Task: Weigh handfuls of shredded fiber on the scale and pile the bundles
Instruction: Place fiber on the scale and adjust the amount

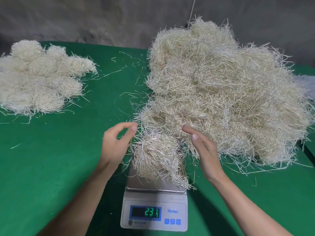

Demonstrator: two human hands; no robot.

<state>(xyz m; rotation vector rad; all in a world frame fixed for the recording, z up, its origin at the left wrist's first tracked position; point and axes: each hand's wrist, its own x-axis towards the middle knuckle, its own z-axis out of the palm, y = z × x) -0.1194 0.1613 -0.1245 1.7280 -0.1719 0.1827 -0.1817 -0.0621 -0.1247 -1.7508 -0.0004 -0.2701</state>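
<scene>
White digital scale (154, 213) carries pale shredded-fiber bundle (158, 157) between the empty, loosely spread left hand (115, 143) and right hand (204, 150).

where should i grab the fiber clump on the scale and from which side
Probably around its thick middle, cupped from left and right at once. The fiber clump is a loose mound lying lengthwise on the scale, with stray ends fraying at both tips, so pinching a tip would likely shed strands. The left hand and right hand flank it, open.

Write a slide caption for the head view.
Fiber handful on the scale, left hand and right hand open beside it.
</scene>
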